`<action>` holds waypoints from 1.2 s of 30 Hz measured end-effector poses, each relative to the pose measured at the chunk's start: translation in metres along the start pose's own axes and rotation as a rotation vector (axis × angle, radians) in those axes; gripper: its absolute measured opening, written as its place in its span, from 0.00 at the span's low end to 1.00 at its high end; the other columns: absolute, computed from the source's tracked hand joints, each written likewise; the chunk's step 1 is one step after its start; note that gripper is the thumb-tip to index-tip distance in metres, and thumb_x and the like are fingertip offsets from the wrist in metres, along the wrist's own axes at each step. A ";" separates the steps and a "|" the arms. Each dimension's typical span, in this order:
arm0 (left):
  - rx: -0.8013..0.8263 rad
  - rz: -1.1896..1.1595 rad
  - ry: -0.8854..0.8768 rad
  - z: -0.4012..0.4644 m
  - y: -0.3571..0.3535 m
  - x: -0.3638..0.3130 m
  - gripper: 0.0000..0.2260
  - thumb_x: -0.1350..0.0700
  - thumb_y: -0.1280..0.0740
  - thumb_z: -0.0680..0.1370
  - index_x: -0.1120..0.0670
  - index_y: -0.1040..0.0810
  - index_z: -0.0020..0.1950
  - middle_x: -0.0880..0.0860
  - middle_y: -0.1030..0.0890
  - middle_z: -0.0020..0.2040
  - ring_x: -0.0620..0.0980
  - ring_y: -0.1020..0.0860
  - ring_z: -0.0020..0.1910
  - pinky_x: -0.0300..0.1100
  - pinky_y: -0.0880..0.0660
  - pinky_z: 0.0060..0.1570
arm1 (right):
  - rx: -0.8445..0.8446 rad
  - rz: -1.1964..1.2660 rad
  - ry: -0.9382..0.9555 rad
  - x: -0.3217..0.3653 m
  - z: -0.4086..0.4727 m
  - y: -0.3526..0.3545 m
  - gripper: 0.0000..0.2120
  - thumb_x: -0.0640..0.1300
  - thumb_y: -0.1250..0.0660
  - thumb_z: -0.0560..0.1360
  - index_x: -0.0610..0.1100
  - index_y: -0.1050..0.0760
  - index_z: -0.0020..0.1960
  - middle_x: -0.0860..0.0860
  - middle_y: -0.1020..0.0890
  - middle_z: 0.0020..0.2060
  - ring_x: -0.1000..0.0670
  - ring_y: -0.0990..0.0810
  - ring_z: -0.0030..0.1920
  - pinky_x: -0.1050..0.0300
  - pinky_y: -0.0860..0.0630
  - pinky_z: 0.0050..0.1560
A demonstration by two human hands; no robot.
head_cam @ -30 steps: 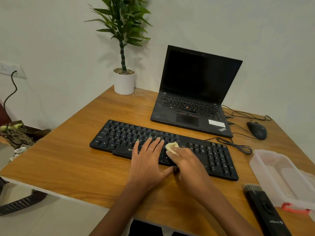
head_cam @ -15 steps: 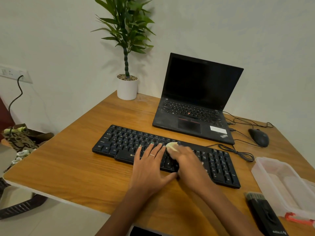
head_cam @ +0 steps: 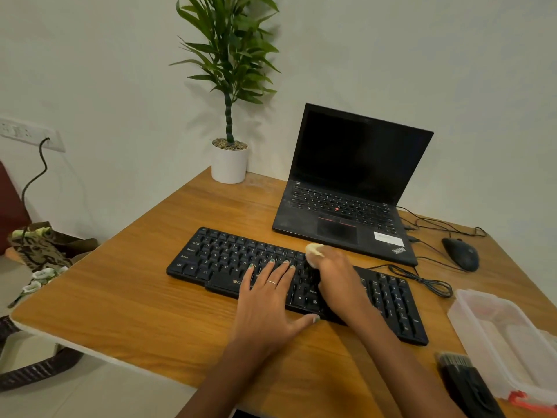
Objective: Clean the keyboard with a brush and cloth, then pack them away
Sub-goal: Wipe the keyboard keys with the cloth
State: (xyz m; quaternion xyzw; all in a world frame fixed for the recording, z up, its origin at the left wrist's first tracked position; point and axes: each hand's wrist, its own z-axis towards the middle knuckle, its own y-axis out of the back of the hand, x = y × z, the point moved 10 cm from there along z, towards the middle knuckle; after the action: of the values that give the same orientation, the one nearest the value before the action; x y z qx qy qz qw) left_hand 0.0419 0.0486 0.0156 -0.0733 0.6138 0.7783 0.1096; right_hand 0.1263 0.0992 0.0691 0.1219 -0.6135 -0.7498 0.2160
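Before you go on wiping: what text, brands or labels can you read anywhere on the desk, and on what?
"ThinkPad": on the laptop, front right corner of the palm rest.
"Ctrl", "Alt", "Shift": keys at the left end of the keyboard.
Logo starting "Z": on the keyboard's front edge, the rest hidden by the left hand.
White sticker on the laptop: print too small to read.
Brush: marking unreadable.

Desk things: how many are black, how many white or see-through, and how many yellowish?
Black: 4 — keyboard, laptop, mouse, brush
White or see-through: 2 — plant pot, plastic box
Yellowish: 1 — cloth
Total: 7
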 end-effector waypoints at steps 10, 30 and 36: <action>0.016 -0.018 -0.005 0.000 0.001 -0.001 0.46 0.24 0.60 0.65 0.46 0.53 0.78 0.44 0.51 0.79 0.45 0.56 0.77 0.52 0.63 0.74 | 0.080 -0.164 -0.265 -0.055 0.000 0.006 0.13 0.37 0.37 0.76 0.43 0.24 0.60 0.45 0.24 0.58 0.46 0.26 0.57 0.55 0.25 0.55; 0.052 -0.026 -0.007 0.001 0.000 -0.002 0.41 0.26 0.49 0.73 0.47 0.54 0.79 0.45 0.52 0.79 0.45 0.57 0.77 0.53 0.61 0.75 | 0.148 0.029 -0.142 -0.063 0.021 -0.006 0.21 0.29 0.38 0.73 0.44 0.24 0.63 0.46 0.25 0.60 0.46 0.26 0.60 0.55 0.27 0.58; 0.023 -0.022 -0.010 0.000 0.001 -0.003 0.46 0.24 0.60 0.66 0.47 0.52 0.78 0.45 0.50 0.79 0.45 0.56 0.77 0.53 0.60 0.75 | 0.072 0.101 -0.008 -0.016 0.041 -0.009 0.21 0.29 0.38 0.74 0.44 0.26 0.64 0.47 0.26 0.61 0.48 0.28 0.62 0.55 0.30 0.62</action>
State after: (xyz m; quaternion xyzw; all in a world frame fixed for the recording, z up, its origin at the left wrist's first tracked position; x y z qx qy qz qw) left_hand 0.0446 0.0485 0.0174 -0.0749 0.6212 0.7705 0.1221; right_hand 0.1201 0.1433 0.0679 0.0953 -0.6461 -0.7160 0.2466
